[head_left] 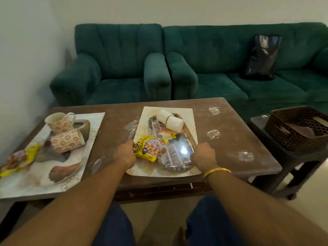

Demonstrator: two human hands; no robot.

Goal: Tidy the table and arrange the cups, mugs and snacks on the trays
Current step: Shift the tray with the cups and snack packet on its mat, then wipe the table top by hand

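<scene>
A shiny steel tray [179,151] rests on a pale placemat [190,119] in the middle of the brown table. On it lie two stacked white cups [170,120] on their side and a yellow snack packet [150,147]. My left hand [125,153] grips the tray's left edge by the packet. My right hand [203,156] grips its right edge. To the left, a wooden tray [71,167] on a second placemat carries an upright floral mug [59,122], a floral mug lying on its side [68,141] and another snack packet [16,161].
The table [221,139] shows several shiny smears. A dark woven basket [296,128] sits on a side table at the right. A green sofa [204,68] with a black bag [262,57] stands behind. My knees are under the near edge.
</scene>
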